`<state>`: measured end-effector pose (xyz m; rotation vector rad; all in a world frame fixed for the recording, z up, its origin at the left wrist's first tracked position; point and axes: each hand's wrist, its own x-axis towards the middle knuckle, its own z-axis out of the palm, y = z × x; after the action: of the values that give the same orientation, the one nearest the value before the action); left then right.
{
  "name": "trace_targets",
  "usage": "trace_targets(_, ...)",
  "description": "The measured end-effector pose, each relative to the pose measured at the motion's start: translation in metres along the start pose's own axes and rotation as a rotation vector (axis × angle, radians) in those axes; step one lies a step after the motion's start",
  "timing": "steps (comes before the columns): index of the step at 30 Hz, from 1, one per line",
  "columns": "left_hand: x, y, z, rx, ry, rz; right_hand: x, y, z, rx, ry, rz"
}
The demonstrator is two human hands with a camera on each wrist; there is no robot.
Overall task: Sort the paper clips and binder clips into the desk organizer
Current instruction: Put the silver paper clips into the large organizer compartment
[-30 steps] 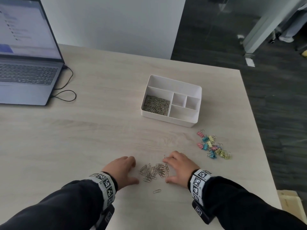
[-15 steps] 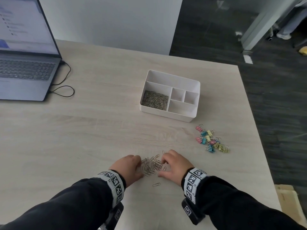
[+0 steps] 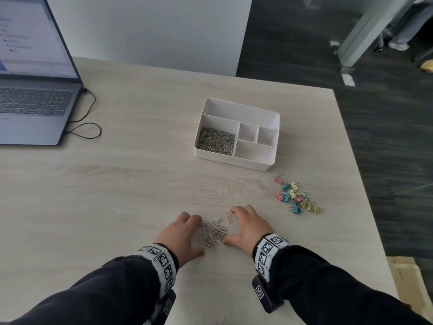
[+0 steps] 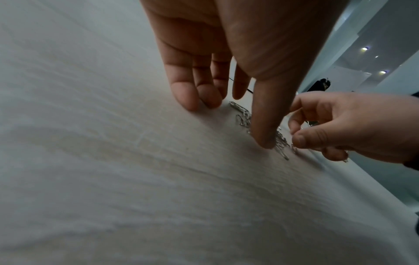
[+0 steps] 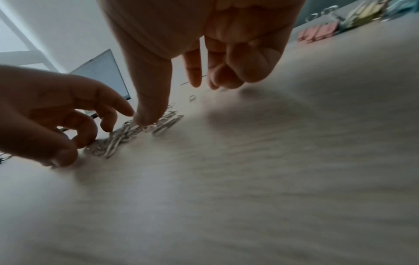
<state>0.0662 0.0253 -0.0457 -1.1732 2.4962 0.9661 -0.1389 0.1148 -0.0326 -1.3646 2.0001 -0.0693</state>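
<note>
Left hand [image 3: 181, 233] and right hand [image 3: 246, 227], fingers loosely spread, cup loose paper clips [image 3: 214, 233] on the table [image 3: 117, 195]; scooping could scatter some, likely missing one stray clip [image 3: 230, 216].

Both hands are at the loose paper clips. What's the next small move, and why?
Probably close both hands inward under the paper clip pile and scoop it up: left hand and right hand flank it, and one stray clip lies just beyond.
</note>
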Motion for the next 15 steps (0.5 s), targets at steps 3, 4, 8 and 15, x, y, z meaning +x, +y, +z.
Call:
trace_targets(3, 0.002, 0.005, 0.003, 0.033, -0.007, 0.027, 0.001, 0.004, 0.004, -0.046, -0.030, -0.043)
trace_targets(4, 0.004, 0.007, 0.003, 0.037, -0.009, 0.029, 0.001, 0.004, 0.007, -0.067, -0.037, -0.079)
trace_targets(8, 0.009, 0.014, 0.007, 0.041, -0.011, 0.051, 0.004, -0.003, 0.022, -0.111, -0.036, -0.197)
trace_targets(15, 0.020, 0.023, 0.013, -0.020, 0.034, 0.049, 0.012, -0.009, 0.026, -0.064, -0.015, -0.232)
